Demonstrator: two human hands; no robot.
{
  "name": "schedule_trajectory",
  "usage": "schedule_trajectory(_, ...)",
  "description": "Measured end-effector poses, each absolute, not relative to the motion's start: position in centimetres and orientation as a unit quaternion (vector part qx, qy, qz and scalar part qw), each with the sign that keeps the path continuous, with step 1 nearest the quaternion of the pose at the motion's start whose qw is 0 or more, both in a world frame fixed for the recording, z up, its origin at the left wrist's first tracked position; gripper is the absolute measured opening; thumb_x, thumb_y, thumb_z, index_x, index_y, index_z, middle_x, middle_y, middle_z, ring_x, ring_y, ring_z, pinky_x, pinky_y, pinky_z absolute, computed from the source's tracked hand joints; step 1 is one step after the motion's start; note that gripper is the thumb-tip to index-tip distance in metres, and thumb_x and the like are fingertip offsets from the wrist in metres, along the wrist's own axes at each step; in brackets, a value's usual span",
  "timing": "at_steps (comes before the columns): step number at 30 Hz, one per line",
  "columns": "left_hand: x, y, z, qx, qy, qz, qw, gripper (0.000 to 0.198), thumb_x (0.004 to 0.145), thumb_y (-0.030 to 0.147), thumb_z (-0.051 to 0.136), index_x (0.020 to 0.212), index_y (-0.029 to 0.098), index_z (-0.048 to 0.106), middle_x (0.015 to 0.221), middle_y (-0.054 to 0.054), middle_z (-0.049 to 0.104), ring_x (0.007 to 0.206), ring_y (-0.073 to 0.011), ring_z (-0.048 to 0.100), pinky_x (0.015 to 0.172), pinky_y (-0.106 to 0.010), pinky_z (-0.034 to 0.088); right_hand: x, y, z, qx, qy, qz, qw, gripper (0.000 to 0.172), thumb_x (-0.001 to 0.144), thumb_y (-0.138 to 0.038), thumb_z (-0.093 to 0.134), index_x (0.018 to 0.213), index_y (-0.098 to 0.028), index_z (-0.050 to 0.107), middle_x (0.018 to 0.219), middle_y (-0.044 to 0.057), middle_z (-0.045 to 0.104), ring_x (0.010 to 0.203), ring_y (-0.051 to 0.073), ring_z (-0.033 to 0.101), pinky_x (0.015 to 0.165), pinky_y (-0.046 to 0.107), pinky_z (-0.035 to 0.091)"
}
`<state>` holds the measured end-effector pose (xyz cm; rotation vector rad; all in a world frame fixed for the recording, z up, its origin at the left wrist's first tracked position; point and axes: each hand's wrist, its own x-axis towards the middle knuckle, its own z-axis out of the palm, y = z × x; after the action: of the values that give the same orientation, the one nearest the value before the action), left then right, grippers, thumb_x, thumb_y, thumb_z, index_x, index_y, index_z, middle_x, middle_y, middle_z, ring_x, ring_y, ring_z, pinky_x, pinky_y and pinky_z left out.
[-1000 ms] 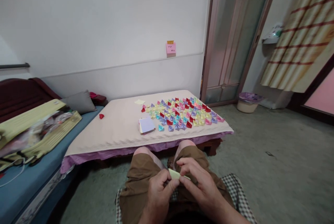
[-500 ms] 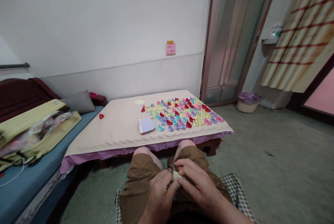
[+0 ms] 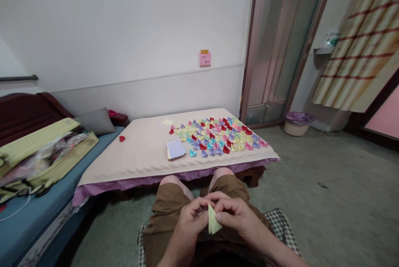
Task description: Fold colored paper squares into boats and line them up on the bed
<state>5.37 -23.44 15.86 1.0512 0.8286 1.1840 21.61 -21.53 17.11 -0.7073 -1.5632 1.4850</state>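
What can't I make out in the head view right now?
All in the head view:
- Yellow paper: right edge partly covered by the right hand; far side faces away.
- Pink note: writing too small to read.
- Folded papers: crowded and small, so no sure count.
- Suitcase: cut off by the left picture edge.

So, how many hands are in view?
2: left hand, just left of the folded paper; right hand, pinching it from the right. No other hand shows.
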Motion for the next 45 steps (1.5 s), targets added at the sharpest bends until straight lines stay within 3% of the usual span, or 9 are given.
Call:
schedule_trajectory(8,5.8,-24.0,16.5,0.350,0.277,0.542,0.712,0.017,0.068,0.021,0.074,0.071,0.013,0.059,0.071,-0.001,0.058,0.069,-0.0112,0.049,0.067,-0.022,0.037,21.3,-21.4,15.9,-0.286,-0.528,0.668,0.439,0.020,0.075,-0.032,0.068,0.064,-0.015,0.065,0.108,0.009,0.062,0.099,0.023,0.056,0.091,0.037,0.039)
schedule_trajectory(14,5.8,-23.5,15.8,0.259,0.237,0.552,0.756,0.014,0.072,0.015,0.070,0.076,0.013,0.057,0.077,-0.003,0.059,0.071,-0.0113,0.053,0.068,-0.023,0.040,20.7,-21.5,16.0,-0.252,-0.415,0.746,0.455,0.017,0.073,-0.024,0.069,0.062,-0.014,0.062,0.100,0.008,0.065,0.086,0.019,0.057,0.079,0.029,0.042)
schedule_trajectory(20,5.6,-23.5,15.1,0.239,0.280,0.570,0.734,0.016,0.077,0.012,0.063,0.090,0.017,0.054,0.086,-0.005,0.062,0.080,-0.0144,0.059,0.074,-0.027,0.044,20.2,-21.1,14.8,-0.255,-0.298,0.808,0.440,0.010,0.073,-0.021,0.070,0.069,-0.012,0.068,0.083,0.008,0.067,0.076,0.015,0.057,0.072,0.025,0.043)
schedule_trajectory(24,5.7,-23.3,14.6,0.299,0.329,0.589,0.674,0.034,0.068,0.012,0.069,0.098,0.019,0.055,0.090,-0.004,0.060,0.082,-0.0141,0.059,0.074,-0.025,0.044,19.9,-20.9,13.8,-0.267,-0.229,0.822,0.449,0.009,0.073,-0.019,0.071,0.066,-0.013,0.067,0.072,0.003,0.065,0.069,0.011,0.057,0.066,0.021,0.042)
schedule_trajectory(26,5.9,-23.0,14.2,0.359,0.348,0.586,0.638,0.043,0.056,0.009,0.074,0.095,0.020,0.058,0.093,-0.003,0.058,0.077,-0.0136,0.059,0.069,-0.024,0.044,19.8,-20.9,13.4,-0.258,-0.224,0.824,0.451,0.011,0.073,-0.019,0.071,0.065,-0.013,0.066,0.069,0.003,0.064,0.068,0.011,0.057,0.064,0.021,0.042)
schedule_trajectory(28,6.0,-22.9,13.9,0.431,0.393,0.584,0.565,0.040,0.050,0.006,0.073,0.087,0.019,0.062,0.102,-0.005,0.055,0.075,-0.0137,0.058,0.067,-0.025,0.045,19.7,-20.8,13.2,-0.248,-0.225,0.827,0.452,0.011,0.072,-0.019,0.071,0.065,-0.013,0.065,0.068,0.003,0.065,0.067,0.012,0.058,0.063,0.021,0.042)
schedule_trajectory(31,6.1,-22.9,13.6,0.519,0.480,0.571,0.418,0.024,0.055,0.006,0.066,0.077,0.017,0.066,0.110,-0.007,0.050,0.082,-0.0168,0.059,0.070,-0.026,0.046,19.6,-20.9,13.2,-0.245,-0.208,0.833,0.450,0.012,0.071,-0.017,0.072,0.063,-0.012,0.064,0.068,0.002,0.065,0.068,0.012,0.060,0.064,0.022,0.043)
schedule_trajectory(36,6.1,-23.2,14.0,0.579,0.518,0.536,0.330,0.011,0.065,0.011,0.061,0.074,0.017,0.064,0.104,-0.009,0.053,0.084,-0.0192,0.060,0.069,-0.028,0.048,19.6,-21.0,13.4,-0.257,-0.186,0.837,0.445,0.011,0.071,-0.014,0.072,0.064,-0.012,0.063,0.068,0.002,0.066,0.069,0.011,0.061,0.064,0.022,0.044)
schedule_trajectory(45,5.8,-23.5,14.2,0.676,0.522,0.497,0.150,0.016,0.073,0.007,0.055,0.076,0.019,0.066,0.103,-0.008,0.059,0.096,-0.0207,0.060,0.084,-0.032,0.048,19.6,-20.8,13.1,-0.267,-0.151,0.839,0.450,0.012,0.071,-0.012,0.072,0.066,-0.013,0.061,0.064,-0.001,0.065,0.061,0.010,0.062,0.056,0.020,0.044)
